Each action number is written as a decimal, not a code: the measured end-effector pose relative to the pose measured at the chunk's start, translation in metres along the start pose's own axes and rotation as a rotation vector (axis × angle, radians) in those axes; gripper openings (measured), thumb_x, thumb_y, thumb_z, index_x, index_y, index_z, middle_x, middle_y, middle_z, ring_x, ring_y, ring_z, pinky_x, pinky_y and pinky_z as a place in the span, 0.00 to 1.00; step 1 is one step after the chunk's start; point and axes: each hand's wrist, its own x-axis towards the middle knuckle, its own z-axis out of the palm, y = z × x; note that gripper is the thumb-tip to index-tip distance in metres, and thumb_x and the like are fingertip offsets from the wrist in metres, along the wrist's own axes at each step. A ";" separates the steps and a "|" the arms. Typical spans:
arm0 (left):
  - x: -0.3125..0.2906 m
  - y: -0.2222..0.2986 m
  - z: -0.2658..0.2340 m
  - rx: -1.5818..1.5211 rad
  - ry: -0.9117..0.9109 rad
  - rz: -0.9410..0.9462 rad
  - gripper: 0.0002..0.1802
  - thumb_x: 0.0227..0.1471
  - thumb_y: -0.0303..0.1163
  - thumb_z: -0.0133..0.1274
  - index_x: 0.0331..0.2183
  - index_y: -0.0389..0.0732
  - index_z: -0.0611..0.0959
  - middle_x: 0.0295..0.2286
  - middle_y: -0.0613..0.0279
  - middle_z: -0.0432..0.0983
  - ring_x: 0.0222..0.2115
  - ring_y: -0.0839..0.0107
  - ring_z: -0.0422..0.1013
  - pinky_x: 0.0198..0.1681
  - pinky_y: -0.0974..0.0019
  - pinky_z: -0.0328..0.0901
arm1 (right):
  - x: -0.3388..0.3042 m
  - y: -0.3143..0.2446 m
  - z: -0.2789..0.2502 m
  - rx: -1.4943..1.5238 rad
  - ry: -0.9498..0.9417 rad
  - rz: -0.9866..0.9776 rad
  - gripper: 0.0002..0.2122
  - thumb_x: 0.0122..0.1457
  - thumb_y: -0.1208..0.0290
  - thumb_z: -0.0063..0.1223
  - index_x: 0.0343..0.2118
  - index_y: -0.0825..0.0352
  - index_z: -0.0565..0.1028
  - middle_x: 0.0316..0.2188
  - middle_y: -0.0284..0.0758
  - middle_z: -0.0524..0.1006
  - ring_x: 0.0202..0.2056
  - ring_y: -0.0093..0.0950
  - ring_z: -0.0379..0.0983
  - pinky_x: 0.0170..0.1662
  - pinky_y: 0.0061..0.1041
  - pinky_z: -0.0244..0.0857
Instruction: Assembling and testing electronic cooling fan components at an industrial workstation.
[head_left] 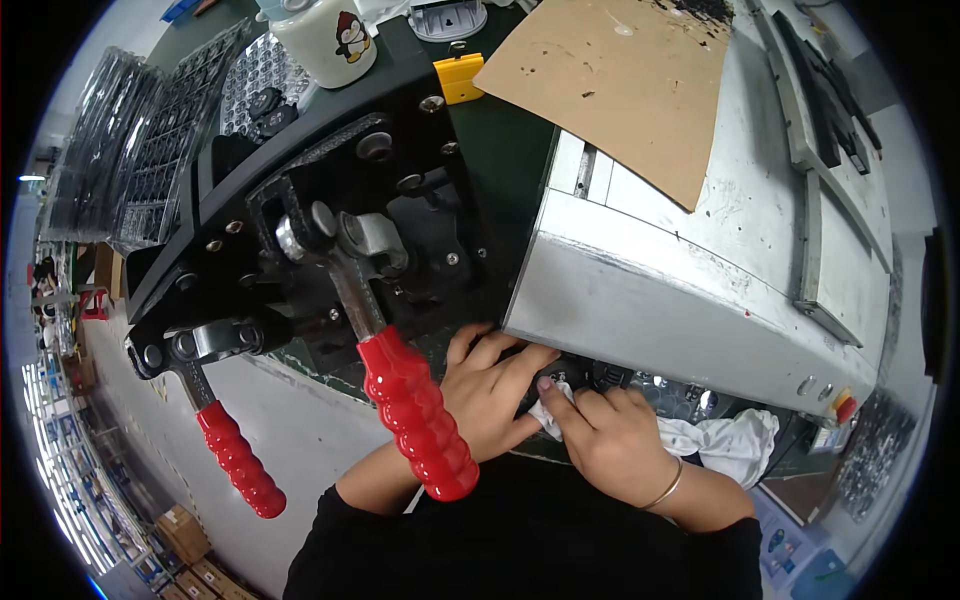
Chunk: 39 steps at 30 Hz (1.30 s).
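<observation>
My left hand (485,390) rests with bent fingers over a small black part (537,392) at the front edge of the bench, steadying it. The part's exact kind is mostly hidden by my fingers. My right hand (615,440), with a thin bracelet at the wrist, presses a white cloth (550,412) against the part with thumb and fingers. More white cloth (735,442) lies bunched to the right of that hand. Just left of my left hand hangs the red ribbed handle (415,415) of a toggle clamp.
A black clamping fixture (400,220) fills the left, with a second red handle (243,460). At right stands a white metal machine (680,290) with cardboard (620,90) on top and a red button (845,407). Clear plastic trays (110,150) and a white mug (325,45) sit behind.
</observation>
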 end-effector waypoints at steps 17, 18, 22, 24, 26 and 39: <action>-0.006 0.003 -0.007 0.066 0.076 0.064 0.32 0.35 0.37 0.67 0.44 0.36 0.75 0.41 0.53 0.74 0.40 0.58 0.68 0.43 0.60 0.61 | -0.059 0.035 -0.037 -0.056 0.045 0.201 0.15 0.43 0.80 0.55 0.38 0.66 0.77 0.22 0.34 0.69 0.24 0.34 0.68 0.29 0.33 0.63; -0.007 0.005 -0.007 0.014 0.128 0.100 0.33 0.35 0.37 0.67 0.44 0.36 0.75 0.40 0.52 0.74 0.39 0.58 0.69 0.41 0.60 0.62 | -0.062 0.037 -0.037 -0.064 0.053 0.275 0.15 0.43 0.80 0.54 0.38 0.65 0.77 0.23 0.35 0.70 0.25 0.36 0.68 0.30 0.34 0.63; -0.036 -0.001 -0.029 -0.143 0.239 0.228 0.31 0.38 0.39 0.66 0.44 0.36 0.76 0.40 0.54 0.75 0.35 0.60 0.70 0.39 0.59 0.64 | -0.071 0.039 -0.037 -0.015 0.040 0.351 0.15 0.45 0.80 0.55 0.39 0.65 0.77 0.26 0.38 0.72 0.29 0.39 0.69 0.33 0.36 0.63; -0.065 -0.009 -0.052 -0.274 0.309 0.294 0.29 0.39 0.43 0.64 0.41 0.36 0.77 0.39 0.55 0.76 0.34 0.60 0.70 0.39 0.59 0.64 | -0.075 0.039 -0.034 0.009 0.056 0.382 0.15 0.46 0.79 0.55 0.40 0.66 0.76 0.30 0.41 0.72 0.32 0.40 0.69 0.36 0.35 0.64; -0.096 -0.017 -0.082 -0.243 0.561 0.272 0.29 0.40 0.46 0.63 0.40 0.36 0.76 0.36 0.51 0.78 0.33 0.61 0.70 0.39 0.61 0.63 | -0.079 0.041 -0.032 0.023 0.067 0.399 0.15 0.46 0.79 0.56 0.40 0.66 0.76 0.32 0.42 0.72 0.34 0.41 0.70 0.37 0.35 0.64; -0.055 -0.223 -0.219 0.375 0.945 -0.466 0.20 0.47 0.27 0.58 0.44 0.34 0.75 0.39 0.51 0.75 0.39 0.65 0.71 0.46 0.67 0.64 | -0.099 0.048 -0.056 0.042 0.275 0.328 0.16 0.43 0.78 0.58 0.40 0.67 0.75 0.37 0.43 0.70 0.38 0.43 0.67 0.46 0.40 0.62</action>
